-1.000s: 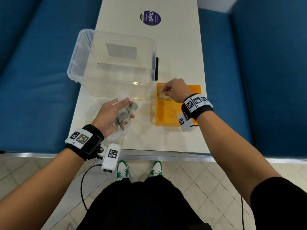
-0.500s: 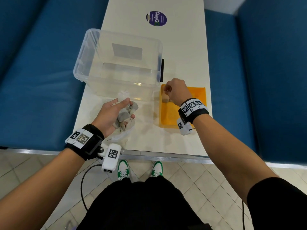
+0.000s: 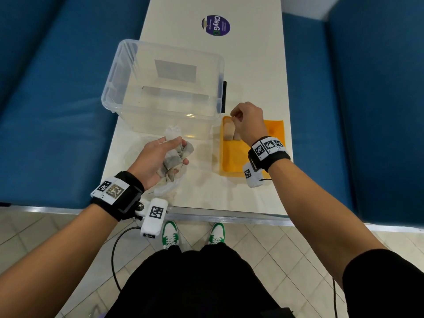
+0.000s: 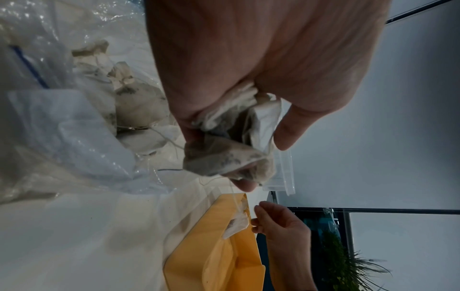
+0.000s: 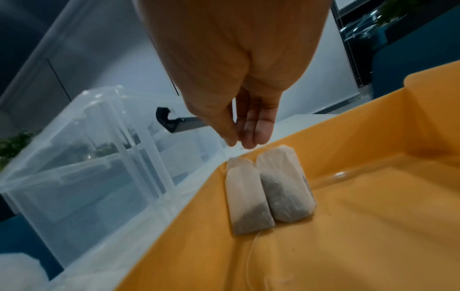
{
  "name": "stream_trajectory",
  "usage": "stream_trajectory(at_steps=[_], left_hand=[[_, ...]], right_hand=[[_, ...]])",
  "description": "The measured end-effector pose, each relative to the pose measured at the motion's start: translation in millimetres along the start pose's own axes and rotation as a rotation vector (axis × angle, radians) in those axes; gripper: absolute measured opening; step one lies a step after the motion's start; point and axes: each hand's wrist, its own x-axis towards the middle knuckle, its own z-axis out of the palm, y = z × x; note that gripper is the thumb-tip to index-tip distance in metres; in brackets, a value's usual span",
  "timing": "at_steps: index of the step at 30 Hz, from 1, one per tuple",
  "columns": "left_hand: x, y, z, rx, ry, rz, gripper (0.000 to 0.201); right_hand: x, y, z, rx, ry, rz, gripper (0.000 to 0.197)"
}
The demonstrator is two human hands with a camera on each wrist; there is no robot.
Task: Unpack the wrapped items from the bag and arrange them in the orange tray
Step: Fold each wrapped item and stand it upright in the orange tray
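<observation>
My left hand (image 3: 171, 154) grips a bunch of grey-white tea bags (image 3: 177, 158) just above the clear plastic bag (image 3: 165, 190) on the white table; more tea bags (image 4: 139, 110) lie inside that bag. The orange tray (image 3: 238, 157) stands to the right. Two tea bags (image 5: 268, 189) lie side by side in its far left corner. Just above them my right hand (image 3: 235, 117) hovers, thumb and fingertips pinched together on what looks like a thin tea bag thread.
A large clear plastic bin (image 3: 114, 88) with a black latch (image 3: 223, 96) stands behind the bag and touches the tray's far left. A purple sticker (image 3: 216, 25) is farther back. Blue benches flank the narrow table; its near edge is just below my wrists.
My right hand has let go of a tea bag in the tray's far left corner and risen a little above it, fingers still pinched. The left hand has stayed put with its bunch.
</observation>
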Motion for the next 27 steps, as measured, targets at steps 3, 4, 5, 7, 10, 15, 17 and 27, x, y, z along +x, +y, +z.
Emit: stream_trajectory(at_steps=[3,4,5,7,10,15,17,27], left_hand=[[0.3,0.2,1.2,-0.077,-0.060,-0.051,0.017],[0.0,0.8,3.0,-0.093,-0.066,-0.057,0.017],[-0.4,1.8,5.5,-0.089,-0.059,-0.054,0.017],[-1.8,4.4,12.4,-0.056,-0.041,-0.030,0.017],[-1.2,6.7,21.6,-0.013,-0.036,0.012,0.016],[0.8,7.5,32.6,-0.015,-0.041,0.100,0.012],[-0.3,8.6,35.9,-0.019,-0.005,0.119,0.013],[-6.1,12.3,34.6,-0.005,0.091,0.062,0.022]], right_hand=[[-4.5,-2.0,-13.3,0.056,0.121,0.006,0.010],[-8.3,-5.5,-19.1,0.089,0.175,0.006,0.010],[-12.8,-10.3,-24.7,0.119,0.237,-0.003,0.010],[-23.3,-23.9,-34.0,0.184,0.347,-0.061,0.009],[-42.3,-50.5,-41.4,0.357,0.348,-0.194,0.007],[-67.1,-80.0,-35.2,0.407,-0.026,-0.205,0.011],[-68.6,-82.2,-27.2,0.349,-0.201,-0.163,0.022],[-66.5,-85.3,-27.5,0.456,-0.339,-0.059,0.011]])
